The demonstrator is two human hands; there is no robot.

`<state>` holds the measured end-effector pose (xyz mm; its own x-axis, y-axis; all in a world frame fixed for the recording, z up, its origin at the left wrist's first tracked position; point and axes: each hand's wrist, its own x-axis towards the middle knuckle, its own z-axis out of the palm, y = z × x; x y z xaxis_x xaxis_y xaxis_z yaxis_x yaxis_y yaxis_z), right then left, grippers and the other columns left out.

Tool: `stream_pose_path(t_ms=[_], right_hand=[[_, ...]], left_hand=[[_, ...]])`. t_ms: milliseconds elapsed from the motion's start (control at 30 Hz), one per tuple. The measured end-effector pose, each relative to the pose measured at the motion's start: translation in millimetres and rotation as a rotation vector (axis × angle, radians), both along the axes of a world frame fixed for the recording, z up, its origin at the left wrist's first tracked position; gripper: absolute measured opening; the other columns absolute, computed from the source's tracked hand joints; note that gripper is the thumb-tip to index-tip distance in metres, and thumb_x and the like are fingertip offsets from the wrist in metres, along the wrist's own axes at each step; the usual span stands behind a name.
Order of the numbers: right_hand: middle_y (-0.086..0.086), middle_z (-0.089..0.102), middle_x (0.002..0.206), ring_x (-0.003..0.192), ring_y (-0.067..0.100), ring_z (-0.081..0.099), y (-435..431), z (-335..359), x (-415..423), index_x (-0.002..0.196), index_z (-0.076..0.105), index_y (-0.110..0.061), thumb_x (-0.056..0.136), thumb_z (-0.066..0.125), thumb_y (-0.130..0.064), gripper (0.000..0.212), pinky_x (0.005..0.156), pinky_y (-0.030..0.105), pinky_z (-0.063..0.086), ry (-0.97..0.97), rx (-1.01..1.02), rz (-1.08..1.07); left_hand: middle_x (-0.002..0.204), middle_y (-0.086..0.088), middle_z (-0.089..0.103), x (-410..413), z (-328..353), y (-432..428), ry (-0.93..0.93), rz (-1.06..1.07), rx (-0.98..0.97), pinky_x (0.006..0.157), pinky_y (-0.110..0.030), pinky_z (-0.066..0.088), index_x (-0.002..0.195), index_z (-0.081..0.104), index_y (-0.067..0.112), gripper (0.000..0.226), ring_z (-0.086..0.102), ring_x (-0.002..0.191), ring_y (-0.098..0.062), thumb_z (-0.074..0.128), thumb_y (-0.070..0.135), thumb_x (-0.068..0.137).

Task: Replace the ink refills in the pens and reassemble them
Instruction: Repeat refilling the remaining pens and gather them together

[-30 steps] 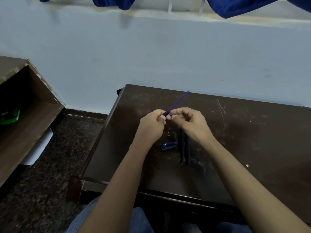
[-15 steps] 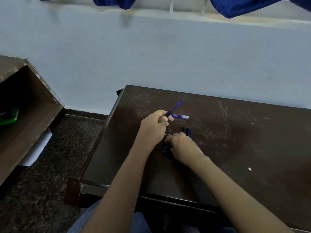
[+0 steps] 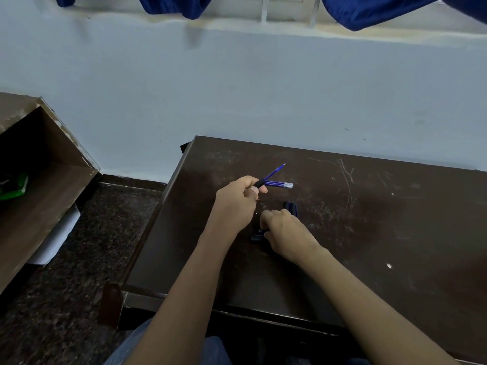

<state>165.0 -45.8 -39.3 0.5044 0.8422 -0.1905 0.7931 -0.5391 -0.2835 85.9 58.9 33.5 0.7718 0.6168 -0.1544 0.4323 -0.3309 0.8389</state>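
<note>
My left hand (image 3: pixel 237 204) grips a dark pen barrel (image 3: pixel 259 183) from which a thin blue ink refill (image 3: pixel 275 171) sticks out up and to the right. Just past it a loose blue refill (image 3: pixel 283 184) lies flat on the dark wooden table (image 3: pixel 369 219). My right hand (image 3: pixel 284 233) is down on the table with curled fingers over a small blue and dark pen part (image 3: pixel 258 235). Two dark pen barrels (image 3: pixel 291 208) lie side by side and are mostly hidden under that hand.
The table's left edge (image 3: pixel 158 219) drops to a speckled dark floor. A brown wooden shelf (image 3: pixel 39 193) stands at the left with a green packet (image 3: pixel 13 187) inside. A pale wall rises behind the table, with blue cloth (image 3: pixel 369 9) hanging above.
My right hand let go of the refill tip, dropped to the table and now covers the pen parts. The left hand keeps the barrel with the refill; a loose refill is uncovered.
</note>
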Motion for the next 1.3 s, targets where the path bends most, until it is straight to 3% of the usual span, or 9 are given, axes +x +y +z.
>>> stream_pose_path(t_ms=[100,233,300,500,633,800,933,1033,1300], right_hand=[[0.006,0.064,0.103,0.096,0.021,0.06,1.0,5.5,10.4,0.104,0.059,-0.011,0.09,0.056,-0.011,0.014,0.086,0.038,0.051,0.233,0.338,-0.291],[0.007,0.06,0.081,0.071,0.017,0.063,-2.0,30.5,28.4,0.097,0.058,-0.008,0.093,0.052,-0.001,0.01,0.069,0.029,0.057,0.877,0.816,-0.65],[0.008,0.059,0.084,0.073,0.016,0.062,-6.2,39.1,37.3,0.098,0.061,-0.008,0.095,0.049,0.0,0.014,0.069,0.026,0.06,1.086,0.933,-0.7],[0.009,0.061,0.087,0.078,0.017,0.063,-12.8,50.8,50.8,0.097,0.062,-0.008,0.096,0.045,0.002,0.019,0.079,0.029,0.059,1.419,1.119,-0.749],[0.008,0.065,0.088,0.081,0.02,0.07,-13.2,54.6,48.9,0.092,0.056,-0.011,0.096,0.048,0.001,0.015,0.084,0.036,0.057,1.484,1.189,-0.791],[0.001,0.074,0.088,0.08,0.015,0.073,-11.7,55.4,48.6,0.09,0.054,-0.014,0.097,0.045,-0.001,0.018,0.082,0.031,0.056,1.555,1.265,-0.808],[0.001,0.076,0.087,0.08,0.014,0.073,-10.7,55.8,46.8,0.091,0.053,-0.014,0.098,0.043,0.0,0.018,0.08,0.029,0.057,1.573,1.252,-0.775],[0.002,0.076,0.088,0.081,0.014,0.074,-9.8,56.3,45.7,0.092,0.053,-0.013,0.098,0.043,0.0,0.018,0.08,0.029,0.058,1.578,1.25,-0.757],[0.004,0.076,0.09,0.083,0.015,0.074,-8.4,56.1,43.9,0.092,0.053,-0.013,0.097,0.043,0.001,0.018,0.081,0.03,0.058,1.551,1.207,-0.705]], left_hand=[[0.098,-0.005,0.064,-0.7,1.2,0.6,0.012,-0.003,0.04,0.06,-0.011,0.039,0.1,0.067,0.017,0.029,0.05,0.071,-0.005,0.04,0.01,0.097],[0.097,-0.001,0.063,-0.7,1.1,0.3,0.014,-0.004,0.063,0.061,-0.008,0.038,0.105,0.067,0.016,0.029,0.051,0.073,-0.005,0.04,0.01,0.098],[0.095,0.001,0.061,-0.8,1.2,0.8,0.027,-0.004,0.059,0.057,-0.008,0.039,0.106,0.067,0.017,0.029,0.05,0.068,-0.004,0.039,0.01,0.099],[0.091,0.001,0.06,-1.7,1.1,1.8,0.029,-0.029,0.1,0.053,0.003,0.037,0.109,0.066,0.015,0.029,0.046,0.061,-0.004,0.039,0.01,0.099],[0.085,0.01,0.054,-0.9,1.7,0.0,0.048,-0.053,0.104,0.055,0.004,0.037,0.118,0.064,0.013,0.031,0.045,0.061,-0.002,0.039,0.01,0.099],[0.093,0.005,0.06,0.2,-0.2,-0.2,0.074,-0.051,0.112,0.054,-0.002,0.039,0.114,0.067,0.016,0.031,0.048,0.065,-0.004,0.04,0.012,0.099],[0.093,0.008,0.057,0.6,1.9,0.0,0.099,-0.057,0.09,0.056,0.001,0.039,0.118,0.064,0.015,0.032,0.047,0.065,-0.002,0.039,0.012,0.1],[0.095,0.008,0.057,0.2,2.9,0.0,0.109,-0.057,0.101,0.056,-0.008,0.037,0.119,0.064,0.016,0.031,0.047,0.067,-0.002,0.039,0.013,0.1],[0.098,0.006,0.058,0.7,3.8,-0.1,0.129,-0.046,0.077,0.068,-0.011,0.038,0.125,0.061,0.013,0.033,0.049,0.079,-0.004,0.039,0.012,0.1]])
